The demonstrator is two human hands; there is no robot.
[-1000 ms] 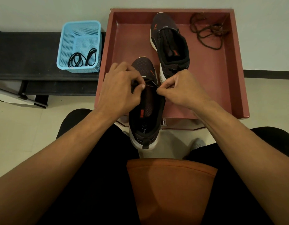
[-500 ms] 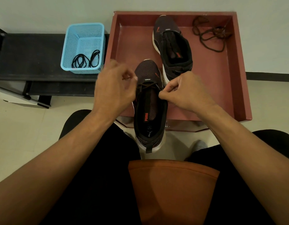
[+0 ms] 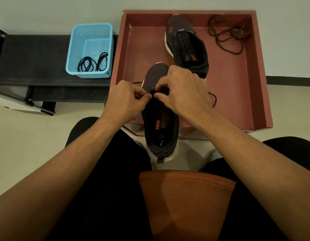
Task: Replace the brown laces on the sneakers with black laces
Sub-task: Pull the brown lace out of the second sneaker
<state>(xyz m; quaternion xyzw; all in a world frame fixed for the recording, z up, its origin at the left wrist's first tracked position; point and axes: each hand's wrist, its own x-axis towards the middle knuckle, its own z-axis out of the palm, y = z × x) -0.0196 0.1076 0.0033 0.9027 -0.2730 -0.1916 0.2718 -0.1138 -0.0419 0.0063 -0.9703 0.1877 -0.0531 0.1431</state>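
Note:
A dark sneaker [image 3: 159,129] lies toe-away between my knees, its front resting on the red tray [image 3: 258,94]. My left hand [image 3: 124,101] and my right hand [image 3: 183,91] meet over its lowest eyelets, each pinching the brown lace [image 3: 213,100], whose loops trail out to either side. A second dark sneaker [image 3: 185,46] lies further back in the tray. A loose brown lace [image 3: 227,37] is heaped in the tray's far right corner. Black laces [image 3: 93,63] lie in a blue basket [image 3: 89,37].
The blue basket stands on a low black bench [image 3: 29,58] left of the tray. A pale wall runs behind. My legs in black trousers and an orange shirt hem [image 3: 185,197] fill the near part of the view.
Both hands have closed in over the shoe's front eyelets; the right hand moved forward and left across the tongue, the left hand came in beside it.

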